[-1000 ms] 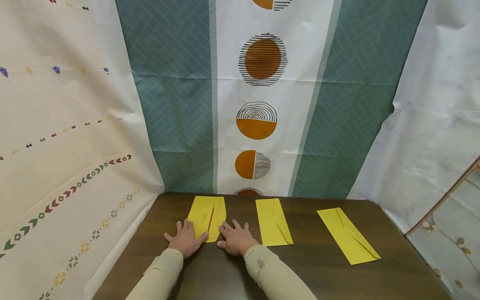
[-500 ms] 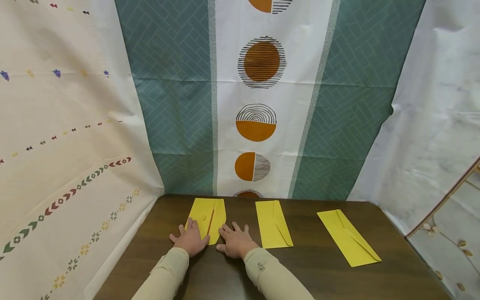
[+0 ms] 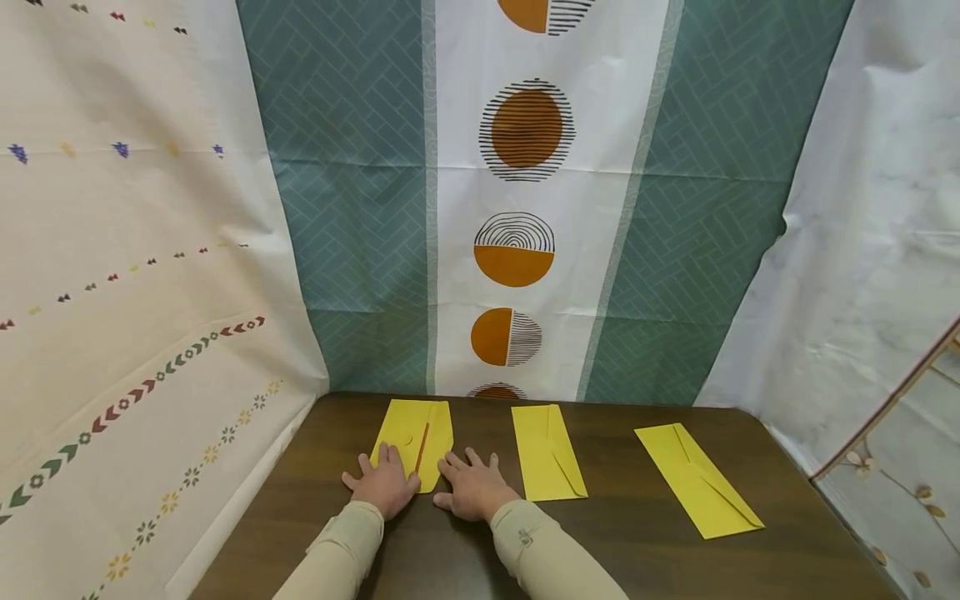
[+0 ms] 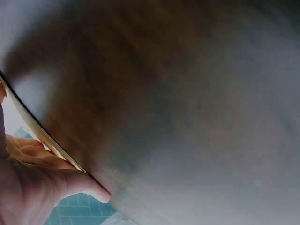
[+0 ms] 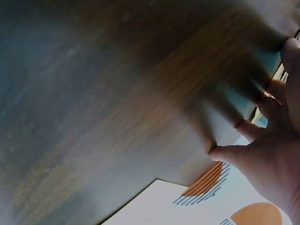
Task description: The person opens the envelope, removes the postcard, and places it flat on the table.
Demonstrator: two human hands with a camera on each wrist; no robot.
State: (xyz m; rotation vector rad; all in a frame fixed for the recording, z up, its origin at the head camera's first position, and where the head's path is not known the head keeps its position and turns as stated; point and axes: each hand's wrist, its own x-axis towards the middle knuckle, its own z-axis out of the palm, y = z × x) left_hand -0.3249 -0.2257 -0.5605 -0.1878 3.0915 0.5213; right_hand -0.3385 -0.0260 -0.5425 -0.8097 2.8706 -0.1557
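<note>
The person is leaning over the dark brown wooden table (image 3: 615,533), and the open-flapped yellow paper envelope (image 3: 415,431) is lying flat at the far left of the table, close to the hanging curtain. The left hand (image 3: 385,485) is lying flat with fingers straight and spread, its fingertips pressing the near left part of that envelope. The right hand (image 3: 472,486) is resting palm-down just beside the envelope's near right corner, fingers spread and straight too; from here I cannot tell whether its fingertips are touching the paper. Neither hand is gripping anything.

To my eye they are steadying the envelope for handling its flap. Doing that well would mean keeping the left fingers pressing evenly so the paper is not sliding on the smooth wood, and working along the crease line.

Two closed yellow paper envelopes (image 3: 547,452) (image 3: 697,477) are lying further right, well apart.
</note>
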